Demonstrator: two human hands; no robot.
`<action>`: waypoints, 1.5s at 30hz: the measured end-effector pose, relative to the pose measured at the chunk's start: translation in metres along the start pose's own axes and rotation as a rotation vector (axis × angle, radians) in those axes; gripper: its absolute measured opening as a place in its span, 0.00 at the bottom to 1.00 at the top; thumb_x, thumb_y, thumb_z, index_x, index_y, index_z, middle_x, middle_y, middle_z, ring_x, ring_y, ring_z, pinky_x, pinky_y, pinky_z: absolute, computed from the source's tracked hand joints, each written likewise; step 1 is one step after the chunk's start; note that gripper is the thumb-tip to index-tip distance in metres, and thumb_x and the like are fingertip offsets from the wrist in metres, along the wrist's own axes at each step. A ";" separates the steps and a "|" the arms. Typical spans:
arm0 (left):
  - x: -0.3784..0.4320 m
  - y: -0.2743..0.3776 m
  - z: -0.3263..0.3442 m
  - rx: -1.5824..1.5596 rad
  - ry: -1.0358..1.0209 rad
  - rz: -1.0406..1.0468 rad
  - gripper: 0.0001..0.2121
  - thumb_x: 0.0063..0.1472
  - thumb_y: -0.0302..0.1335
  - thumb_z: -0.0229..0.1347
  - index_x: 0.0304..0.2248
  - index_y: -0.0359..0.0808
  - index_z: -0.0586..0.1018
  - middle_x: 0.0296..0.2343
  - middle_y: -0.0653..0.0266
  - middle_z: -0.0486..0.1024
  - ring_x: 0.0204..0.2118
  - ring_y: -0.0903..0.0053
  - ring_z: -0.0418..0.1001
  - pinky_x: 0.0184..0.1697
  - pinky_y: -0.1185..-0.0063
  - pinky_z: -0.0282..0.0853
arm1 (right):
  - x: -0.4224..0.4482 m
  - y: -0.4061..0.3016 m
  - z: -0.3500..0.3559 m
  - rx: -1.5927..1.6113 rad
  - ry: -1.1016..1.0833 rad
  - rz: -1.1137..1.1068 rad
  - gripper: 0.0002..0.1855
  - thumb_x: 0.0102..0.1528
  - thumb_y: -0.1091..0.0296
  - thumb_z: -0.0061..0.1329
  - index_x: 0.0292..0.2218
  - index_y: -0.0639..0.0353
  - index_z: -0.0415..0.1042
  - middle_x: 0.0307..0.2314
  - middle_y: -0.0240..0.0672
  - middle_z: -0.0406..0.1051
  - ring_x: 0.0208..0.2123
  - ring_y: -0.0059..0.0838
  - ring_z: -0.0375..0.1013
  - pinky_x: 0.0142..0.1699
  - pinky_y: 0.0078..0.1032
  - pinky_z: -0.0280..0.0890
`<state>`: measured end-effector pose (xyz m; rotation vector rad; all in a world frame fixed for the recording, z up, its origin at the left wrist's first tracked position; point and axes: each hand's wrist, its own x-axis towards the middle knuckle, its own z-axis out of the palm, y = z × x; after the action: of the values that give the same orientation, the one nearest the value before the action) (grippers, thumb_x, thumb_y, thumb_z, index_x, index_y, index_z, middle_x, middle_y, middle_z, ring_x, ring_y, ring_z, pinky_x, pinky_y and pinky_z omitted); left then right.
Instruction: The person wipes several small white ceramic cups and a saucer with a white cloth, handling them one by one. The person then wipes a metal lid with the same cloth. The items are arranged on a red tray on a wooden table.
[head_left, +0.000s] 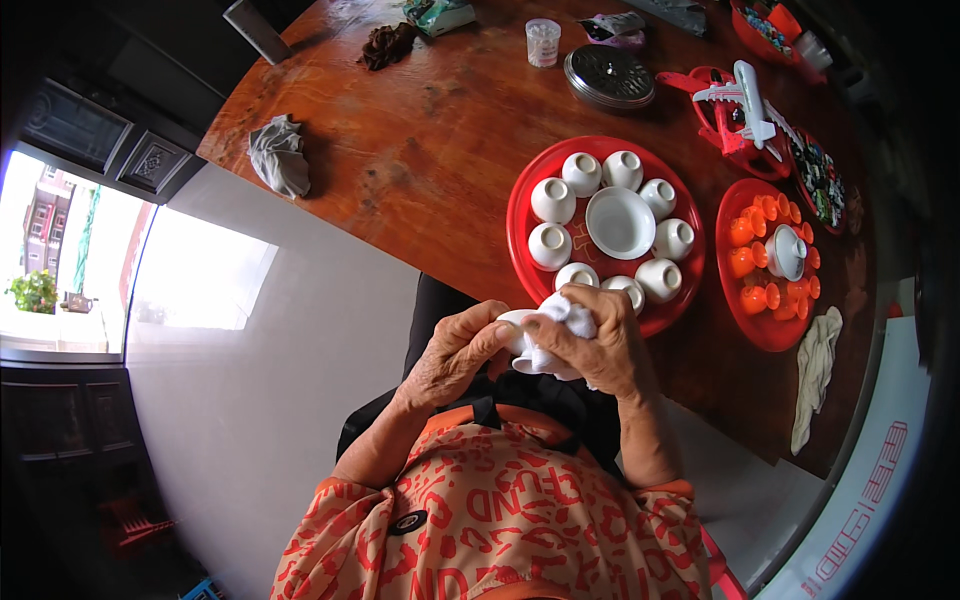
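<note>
My left hand (453, 355) grips a small white ceramic piece (513, 321) between thumb and fingers, just past the table's near edge. A bunched white cloth (568, 318) is pressed against that piece by my right hand (613, 339). The cloth and fingers cover much of the piece, so its full shape is hidden. Directly beyond my hands, a round red tray (582, 247) bears a ring of several upturned white cups (553, 201). In the middle of the ring stands a wider white bowl (621, 223), mouth up.
Right of it, a second red tray (739, 319) carries orange cups (742, 261) around a lidded white bowl (787, 251). A cream cloth (817, 375) lies nearby, a grey cloth (279, 156) far left. Farther back are a round metal tin (609, 75), cotton-swab tub (542, 43) and toy plane (739, 101).
</note>
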<state>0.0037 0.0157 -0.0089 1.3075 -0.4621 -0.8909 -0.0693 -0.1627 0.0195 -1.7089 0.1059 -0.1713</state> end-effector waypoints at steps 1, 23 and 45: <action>0.000 0.005 0.003 0.013 0.005 0.001 0.16 0.64 0.39 0.45 0.34 0.32 0.72 0.21 0.69 0.69 0.21 0.88 0.65 0.23 0.88 0.61 | 0.001 -0.003 0.002 0.160 0.002 0.095 0.16 0.52 0.60 0.54 0.22 0.63 0.70 0.15 0.26 0.66 0.17 0.12 0.61 0.22 0.18 0.57; 0.012 -0.016 0.001 -0.513 -0.078 -0.077 0.15 0.62 0.38 0.47 0.40 0.33 0.70 0.27 0.66 0.72 0.25 0.83 0.71 0.29 0.83 0.70 | -0.023 0.034 0.007 0.570 0.078 0.091 0.07 0.54 0.69 0.49 0.30 0.64 0.72 0.19 0.26 0.70 0.21 0.14 0.68 0.25 0.15 0.62; 0.021 -0.022 0.004 -0.717 0.020 -0.114 0.12 0.63 0.35 0.47 0.39 0.35 0.72 0.32 0.64 0.73 0.33 0.78 0.74 0.34 0.77 0.74 | -0.021 0.039 0.029 0.745 0.181 0.220 0.19 0.49 0.69 0.56 0.40 0.64 0.65 0.27 0.31 0.68 0.27 0.16 0.68 0.31 0.15 0.65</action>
<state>0.0064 -0.0031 -0.0325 0.6849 -0.0301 -1.0125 -0.0839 -0.1366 -0.0242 -0.9289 0.3207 -0.1724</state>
